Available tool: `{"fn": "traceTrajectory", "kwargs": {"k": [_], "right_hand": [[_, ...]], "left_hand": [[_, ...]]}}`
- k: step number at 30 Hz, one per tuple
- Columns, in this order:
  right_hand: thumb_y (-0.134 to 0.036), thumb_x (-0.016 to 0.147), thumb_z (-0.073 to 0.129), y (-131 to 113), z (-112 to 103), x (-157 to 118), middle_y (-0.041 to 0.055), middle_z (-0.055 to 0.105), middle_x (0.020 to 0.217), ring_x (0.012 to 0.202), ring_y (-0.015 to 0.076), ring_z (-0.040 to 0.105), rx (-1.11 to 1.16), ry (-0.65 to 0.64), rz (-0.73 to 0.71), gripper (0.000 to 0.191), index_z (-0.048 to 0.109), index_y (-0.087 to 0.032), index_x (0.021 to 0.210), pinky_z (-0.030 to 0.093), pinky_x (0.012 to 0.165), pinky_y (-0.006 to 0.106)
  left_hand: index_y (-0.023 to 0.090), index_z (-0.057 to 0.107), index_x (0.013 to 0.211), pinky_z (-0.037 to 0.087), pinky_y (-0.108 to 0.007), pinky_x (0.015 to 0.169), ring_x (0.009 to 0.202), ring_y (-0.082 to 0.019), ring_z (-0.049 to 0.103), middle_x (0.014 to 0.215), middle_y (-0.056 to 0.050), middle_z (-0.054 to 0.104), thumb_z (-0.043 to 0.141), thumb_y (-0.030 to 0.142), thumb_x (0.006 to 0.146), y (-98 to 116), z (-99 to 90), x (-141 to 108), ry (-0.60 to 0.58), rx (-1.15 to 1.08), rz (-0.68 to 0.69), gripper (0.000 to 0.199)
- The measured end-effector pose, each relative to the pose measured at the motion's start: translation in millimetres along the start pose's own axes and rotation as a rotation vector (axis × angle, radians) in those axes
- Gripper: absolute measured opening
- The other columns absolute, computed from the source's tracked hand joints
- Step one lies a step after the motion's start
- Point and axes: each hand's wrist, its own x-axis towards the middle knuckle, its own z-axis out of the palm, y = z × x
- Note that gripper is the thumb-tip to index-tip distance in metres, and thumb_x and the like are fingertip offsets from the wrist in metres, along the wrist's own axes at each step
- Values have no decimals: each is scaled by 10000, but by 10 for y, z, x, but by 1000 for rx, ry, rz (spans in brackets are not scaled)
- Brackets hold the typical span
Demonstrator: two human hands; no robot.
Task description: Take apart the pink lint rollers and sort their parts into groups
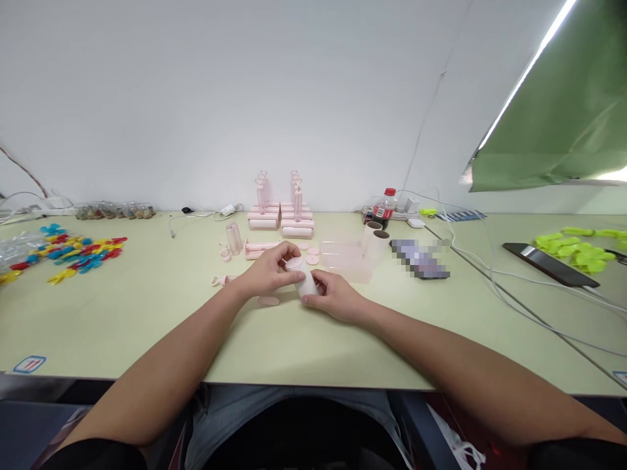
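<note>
A white paper roll [307,287] is tilted between the two hands above the near middle of the table [313,352], a pale pink end disc [294,262] at its upper end; the left hand [275,269] pinches that end between thumb and curled fingers, while the right hand [337,297] grips the roll lower down. If the left fingers press unevenly, the disc could sit crooked or pop off, and a loose right grip might let the smooth roll twist or slide; squeezing too hard could dent the paper. Counted out: one roll in the hands, two more paper rolls [378,247] standing to the right, one loose pink disc [268,301] by the left wrist, two stacks of pink lint rollers [297,225] at the wall, one cola bottle [385,210]; the pink caps [312,256] beyond the hands overlap too much to count
</note>
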Motion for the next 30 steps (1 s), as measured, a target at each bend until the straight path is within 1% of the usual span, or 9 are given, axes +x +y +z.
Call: {"fn": "traceTrajectory", "kwargs": {"k": [3,6,11,15,19,23,25,27,30], "right_hand": [[-346,746,698,7,-2,-2,-36,529,761,664,121,442,18,-21,7,267,603,-166,918,319,589,252],[-335,743,695,24,-4,4,-35,524,762,662,118,443,58,-47,18,259,602,-164,914,321,583,250],[-316,748,681,20,-18,-2,-37,515,748,647,114,436,67,-81,26,237,598,-162,908,312,567,246],[-313,752,677,11,-47,-3,-34,523,755,654,115,440,63,-93,12,220,601,-161,890,315,571,246],[-317,753,677,20,-80,18,-43,510,702,621,112,444,102,-93,30,198,590,-162,840,322,559,241],[-299,752,679,24,-86,32,-62,479,636,540,90,439,202,-100,57,185,557,-169,799,328,502,226],[-310,755,686,26,-77,31,-66,488,628,496,81,442,281,-109,80,200,550,-172,805,339,460,219],[-345,768,687,31,-66,27,-62,515,601,449,79,455,382,-128,133,226,553,-172,824,359,421,214],[-400,784,686,38,-52,25,-46,546,535,404,83,470,557,-145,242,272,567,-160,834,399,384,203]], "left_hand": [[204,541,967,435,-265,674,753,-129,512,884,7,558,755,433,726,8,-47,7,-54,-28,-54,395],[200,543,939,435,-271,674,764,-133,521,899,2,559,780,441,693,35,-95,4,-65,17,-95,418],[210,516,926,428,-274,632,748,-142,536,904,4,558,771,520,679,77,-132,-16,-103,98,-111,471],[216,498,928,410,-273,602,733,-150,526,878,4,553,756,533,689,87,-135,-21,-121,140,-128,473],[221,457,930,403,-272,608,751,-156,519,863,9,542,757,520,692,36,-119,-6,-50,149,-142,486],[222,444,972,421,-269,637,776,-153,534,876,11,553,768,508,687,-55,-71,29,30,89,-138,518],[221,465,1061,454,-286,689,813,-159,558,947,-11,587,759,508,702,-88,-36,45,40,63,-128,545],[234,443,1217,486,-319,762,873,-169,584,1123,-60,605,761,499,705,-103,-1,55,51,42,-126,659],[271,355,1376,505,-360,836,914,-169,586,1344,-110,523,771,484,701,-110,33,53,77,54,-135,821]]}}
